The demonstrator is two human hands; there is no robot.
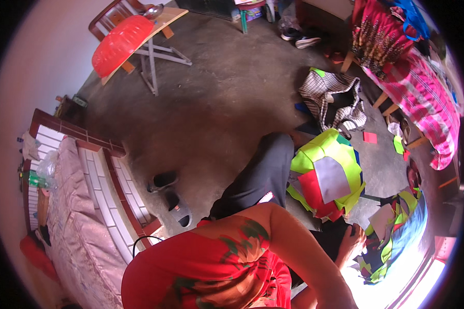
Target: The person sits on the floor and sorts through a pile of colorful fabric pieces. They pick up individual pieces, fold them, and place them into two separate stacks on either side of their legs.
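Neon patchwork fabric (327, 177), angular panels

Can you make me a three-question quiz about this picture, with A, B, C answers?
1. Where are the dark slippers?
A. on the floor by the bed
B. on the folding table
C. in the checked bag

2. What colour is the big round tub?
A. blue
B. red
C. white

3. The checked bag is
A. zipped shut
B. hanging up
C. lying open

Answers: 1 A, they lie on bare floor beside the bed. 2 B, its whole shell is red. 3 C, its dark inside shows.
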